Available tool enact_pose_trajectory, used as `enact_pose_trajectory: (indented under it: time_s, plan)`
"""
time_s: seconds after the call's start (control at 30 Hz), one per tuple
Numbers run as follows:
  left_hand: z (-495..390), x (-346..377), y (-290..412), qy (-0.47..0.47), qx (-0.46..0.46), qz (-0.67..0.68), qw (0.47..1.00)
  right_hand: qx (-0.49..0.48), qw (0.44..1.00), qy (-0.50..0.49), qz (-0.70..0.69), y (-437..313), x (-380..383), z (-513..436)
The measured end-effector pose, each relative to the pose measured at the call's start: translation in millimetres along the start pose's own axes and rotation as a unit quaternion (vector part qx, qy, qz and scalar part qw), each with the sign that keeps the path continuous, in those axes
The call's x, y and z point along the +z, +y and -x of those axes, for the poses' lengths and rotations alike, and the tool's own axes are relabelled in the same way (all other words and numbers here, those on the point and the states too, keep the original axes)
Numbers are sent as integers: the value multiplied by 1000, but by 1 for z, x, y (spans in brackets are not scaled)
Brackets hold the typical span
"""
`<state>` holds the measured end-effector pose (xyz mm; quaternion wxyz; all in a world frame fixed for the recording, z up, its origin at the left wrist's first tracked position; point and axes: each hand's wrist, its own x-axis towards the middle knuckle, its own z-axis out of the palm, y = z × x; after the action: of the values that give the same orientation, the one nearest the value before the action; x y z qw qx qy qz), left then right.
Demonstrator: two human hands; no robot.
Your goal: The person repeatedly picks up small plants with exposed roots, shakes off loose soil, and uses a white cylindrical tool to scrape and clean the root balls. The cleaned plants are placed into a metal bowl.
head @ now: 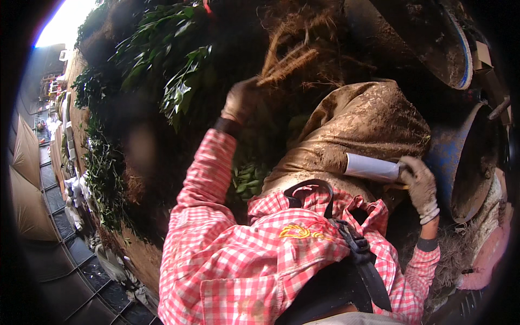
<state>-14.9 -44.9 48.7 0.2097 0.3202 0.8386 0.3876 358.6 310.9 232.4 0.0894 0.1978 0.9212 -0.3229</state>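
My left hand (243,97), in a dirty glove and blurred, is raised at upper centre, its fingers closed on the base of a bunch of brown roots (290,67). Leafy green stems (178,89) lie in the dark area to its left. My right hand (420,187), in a soiled knit glove, grips one end of a roll of clear plastic film (371,167). The other end of the roll lies against the muddy brown cloth (365,122) over my bent leg. What the cloth covers near my lap is partly hidden.
A dirt-stained blue tub (451,162) lies on its side at right, with another blue-rimmed container (465,61) above it. Fine roots (451,252) are heaped at lower right, near another person's pink sleeve (493,256). Leafy plants (105,178) line the left; black sheeting (85,248) lies beyond.
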Motion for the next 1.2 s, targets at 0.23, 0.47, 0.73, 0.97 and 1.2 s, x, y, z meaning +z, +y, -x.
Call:
enact_pose_trajectory:
  time_s: [0.23,0.47,0.73,0.97,1.2]
  plan:
    - [-19,-149,45,-58,55,88,993,-158,981,102,50,-32,-26,-82]
    - [-44,-166,173,-107,61,348,929,-277,950,77,-122,-160,3,-167]
    - [-75,-109,243,-123,253,181,942,-304,929,87,-194,-151,36,-255]
    - [-76,-124,158,7,343,-159,926,-180,919,218,-274,-101,10,-198]
    - [-113,24,-32,-27,181,-391,902,-71,890,169,-418,-98,29,-125]
